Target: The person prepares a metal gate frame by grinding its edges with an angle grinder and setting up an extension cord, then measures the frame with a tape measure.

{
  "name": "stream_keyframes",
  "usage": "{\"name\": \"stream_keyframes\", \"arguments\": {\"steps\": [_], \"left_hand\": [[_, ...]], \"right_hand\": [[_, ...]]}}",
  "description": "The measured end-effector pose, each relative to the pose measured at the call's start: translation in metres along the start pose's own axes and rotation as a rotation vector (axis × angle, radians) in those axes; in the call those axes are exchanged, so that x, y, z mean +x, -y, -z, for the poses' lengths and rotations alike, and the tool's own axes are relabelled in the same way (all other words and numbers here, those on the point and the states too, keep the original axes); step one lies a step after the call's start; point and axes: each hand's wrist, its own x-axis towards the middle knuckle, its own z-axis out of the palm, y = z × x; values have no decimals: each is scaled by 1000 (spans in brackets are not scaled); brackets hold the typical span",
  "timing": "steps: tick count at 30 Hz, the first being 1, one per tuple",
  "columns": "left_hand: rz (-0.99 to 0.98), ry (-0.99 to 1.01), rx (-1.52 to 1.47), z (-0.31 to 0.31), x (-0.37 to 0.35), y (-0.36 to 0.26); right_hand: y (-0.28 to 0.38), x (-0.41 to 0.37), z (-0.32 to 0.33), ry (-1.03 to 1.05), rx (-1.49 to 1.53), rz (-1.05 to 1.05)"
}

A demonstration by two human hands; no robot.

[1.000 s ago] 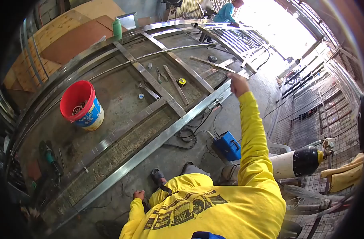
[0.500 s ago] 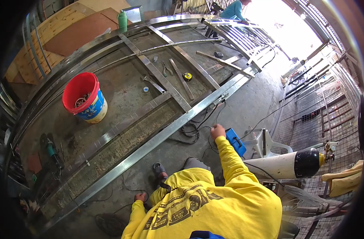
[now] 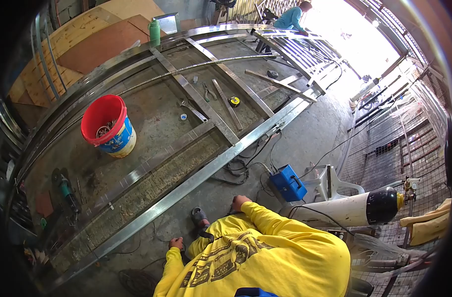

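My right hand (image 3: pixel 239 202) is over my lap near the knee, fingers curled in; whatever it may hold is hidden. Low on the left, my left hand (image 3: pixel 176 243) is closed beside my leg, close to a thin cable on the floor, and I cannot make out anything in it. A blue machine with a carry handle (image 3: pixel 288 183) stands ahead of my right hand, apart from it, with cables running to it. In front of me a long metal tube (image 3: pixel 186 182) forms the near edge of a large curved metal frame (image 3: pixel 174 74).
A red-rimmed bucket (image 3: pixel 118 141) stands inside the frame. Around it lie an angle grinder (image 3: pixel 66 192), a wrench (image 3: pixel 192 110), pliers (image 3: pixel 209 92) and a tape measure (image 3: pixel 234 101). A gas cylinder (image 3: pixel 337 207) and white plastic chair (image 3: pixel 325 179) are on the right. Another person (image 3: pixel 290 19) works far off.
My right hand has drawn back from beside the blue machine to my lap. My left hand stays low by my leg. The view has shifted slightly.
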Motion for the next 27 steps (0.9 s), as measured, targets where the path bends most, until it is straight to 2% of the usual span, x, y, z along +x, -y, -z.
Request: {"name": "stream_keyframes", "arguments": {"steps": [2,5,9,16,19,21,22,23,24,25,26,27], "left_hand": [[-9,0,16,-4,4,9],[23,65,-137,2,-21,2],[74,32,-90,4,-24,9],[-132,-79,206,6,-9,24],[-134,-119,182,3,0,28],[-177,-104,134,-8,31,53],[-333,-190,142,-23,70,88],[-196,-45,168,-8,10,40],[-116,-76,208,-22,43,70],[-181,-221,285,-21,8,43],[-178,-70,241,-20,22,53],[-171,-86,241,-15,-3,32]], "right_hand": [[6,-1,-2,0,-7,65],[9,1,3,4,9,57],[-1,12,1,-70,5,55],[-11,20,-9,-47,-2,86],[-16,36,-20,-70,5,126],[-21,37,-20,-81,-8,160],[-19,36,-18,-52,-45,199],[-20,36,-18,-83,19,195],[-25,46,-23,-103,-31,219],[-26,49,-25,-128,-15,226],[-21,45,-21,-106,-60,206],[-27,49,-25,-129,6,236]]}}
